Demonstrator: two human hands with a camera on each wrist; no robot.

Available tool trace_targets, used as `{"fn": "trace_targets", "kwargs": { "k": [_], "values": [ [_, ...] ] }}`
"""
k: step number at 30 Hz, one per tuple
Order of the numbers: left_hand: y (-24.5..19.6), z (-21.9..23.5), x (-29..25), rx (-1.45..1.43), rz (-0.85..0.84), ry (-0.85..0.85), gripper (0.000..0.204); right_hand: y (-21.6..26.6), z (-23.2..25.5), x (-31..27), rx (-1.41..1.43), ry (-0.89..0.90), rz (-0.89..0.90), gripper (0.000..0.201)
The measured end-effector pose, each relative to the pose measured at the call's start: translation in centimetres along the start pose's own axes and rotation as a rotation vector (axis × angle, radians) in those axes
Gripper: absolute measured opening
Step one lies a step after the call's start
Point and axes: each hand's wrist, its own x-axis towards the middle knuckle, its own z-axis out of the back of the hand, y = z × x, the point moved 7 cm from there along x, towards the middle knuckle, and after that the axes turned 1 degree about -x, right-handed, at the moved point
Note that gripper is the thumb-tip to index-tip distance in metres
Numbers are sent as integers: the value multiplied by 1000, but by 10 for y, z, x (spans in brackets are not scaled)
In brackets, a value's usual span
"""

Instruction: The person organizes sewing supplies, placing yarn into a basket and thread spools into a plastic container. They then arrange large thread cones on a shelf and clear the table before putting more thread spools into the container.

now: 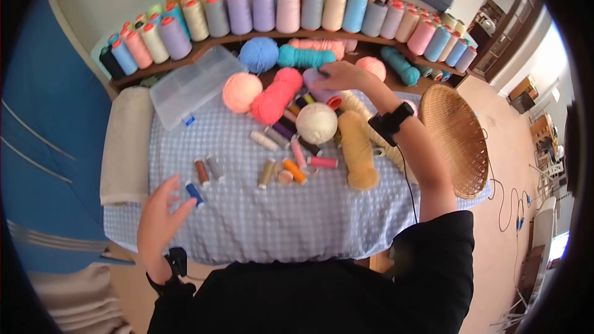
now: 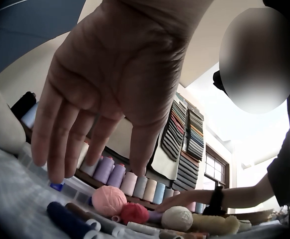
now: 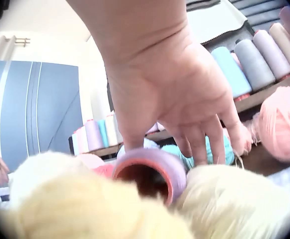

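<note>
My left hand (image 1: 159, 216) hovers over the checked cloth at the left, fingers spread and palm facing down. Close to its thumb lies a small blue thread spool (image 1: 193, 193), with a brown spool (image 1: 202, 173) and a grey spool (image 1: 215, 169) just beyond. My right hand (image 1: 344, 77) reaches over a lavender thread cone (image 1: 322, 89), which lies on its side among the yarn. In the right wrist view, the thumb and fairly straight fingers come down on either side of the cone's hollow red-edged end (image 3: 119, 172). A white yarn ball (image 1: 317, 124) sits nearby.
Coral yarn (image 1: 277, 96), a tan skein (image 1: 357, 148) and several small spools cover the middle. A clear plastic box (image 1: 198, 83) and rolled cloth (image 1: 125, 148) lie left; a wicker basket (image 1: 455, 142) stands right. Cones line the curved shelf (image 1: 247, 38) behind.
</note>
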Motion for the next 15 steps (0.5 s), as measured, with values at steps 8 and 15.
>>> {"fn": "trace_targets", "kwargs": {
  "k": [8,15],
  "values": [
    [-6,-3,-6,18,113,38,56,8,4,3,143,-76,78,72],
    [16,-14,3,91,62,80,60,5,58,-37,611,-156,79,57]
  ]
}}
